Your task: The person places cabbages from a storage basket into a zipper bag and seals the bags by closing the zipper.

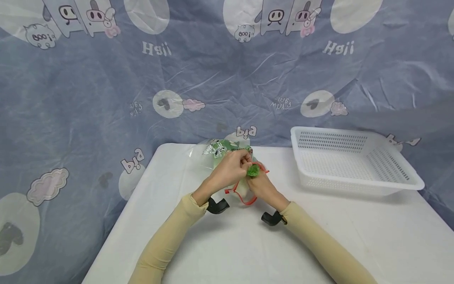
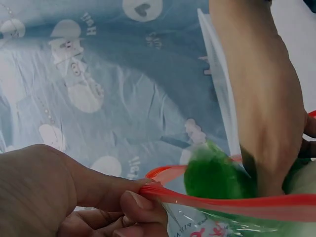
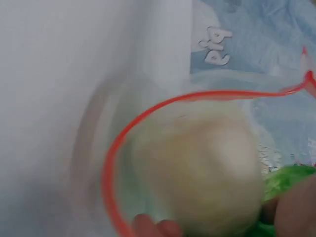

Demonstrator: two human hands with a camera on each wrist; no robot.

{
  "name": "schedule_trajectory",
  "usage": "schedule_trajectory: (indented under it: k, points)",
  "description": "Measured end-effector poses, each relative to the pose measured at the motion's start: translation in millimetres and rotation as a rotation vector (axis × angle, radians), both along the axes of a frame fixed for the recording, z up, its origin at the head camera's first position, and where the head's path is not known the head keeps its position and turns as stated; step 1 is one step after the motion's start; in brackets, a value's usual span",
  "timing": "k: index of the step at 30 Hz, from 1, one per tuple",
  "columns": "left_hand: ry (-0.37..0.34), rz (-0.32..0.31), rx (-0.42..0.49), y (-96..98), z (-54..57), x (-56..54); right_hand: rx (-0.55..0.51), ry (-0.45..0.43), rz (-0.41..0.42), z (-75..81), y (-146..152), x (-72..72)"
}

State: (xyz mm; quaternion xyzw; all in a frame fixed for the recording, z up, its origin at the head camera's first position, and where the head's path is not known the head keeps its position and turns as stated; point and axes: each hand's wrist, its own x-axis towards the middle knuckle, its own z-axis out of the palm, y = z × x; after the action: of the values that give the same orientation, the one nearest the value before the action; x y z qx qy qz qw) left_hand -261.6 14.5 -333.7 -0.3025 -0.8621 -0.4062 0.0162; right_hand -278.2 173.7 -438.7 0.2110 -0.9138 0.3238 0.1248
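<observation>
A clear zip bag (image 1: 202, 156) with a red-edged mouth lies on the white table. My left hand (image 1: 230, 167) pinches that red rim (image 2: 207, 200) between thumb and fingers, as the left wrist view shows. Through the opening reaches my right hand (image 1: 264, 185), its fingers and thumb round a pale, rounded vegetable (image 3: 202, 168) with a blurred outline; I cannot tell its exact kind. Beside this hand shows a bright green leafy piece (image 1: 253, 170), which the left wrist view has as a blurred green lump (image 2: 212, 173). More green (image 3: 289, 180) appears behind the right thumb.
A white perforated plastic basket (image 1: 358, 183) stands to the right on the white table (image 1: 227, 252). Behind the table hangs a blue-grey patterned cloth (image 1: 220, 79). Black curved mounts (image 1: 218, 206) are strapped at both wrists.
</observation>
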Motion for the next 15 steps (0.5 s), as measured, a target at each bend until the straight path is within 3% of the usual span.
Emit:
schedule_trajectory:
  k: [6,11,15]
  points:
    - [0.015,0.066,0.065,-3.8,0.8,-5.4,-0.045,-0.172,-0.244,15.9,-4.7,-1.3]
    - [0.027,0.147,0.144,-10.4,1.4,-15.0,-0.022,-0.195,-0.242,40.0,-2.3,11.7]
    - [0.005,0.153,0.168,-12.8,4.0,-16.7,-0.024,-0.242,-0.178,63.4,5.9,26.6]
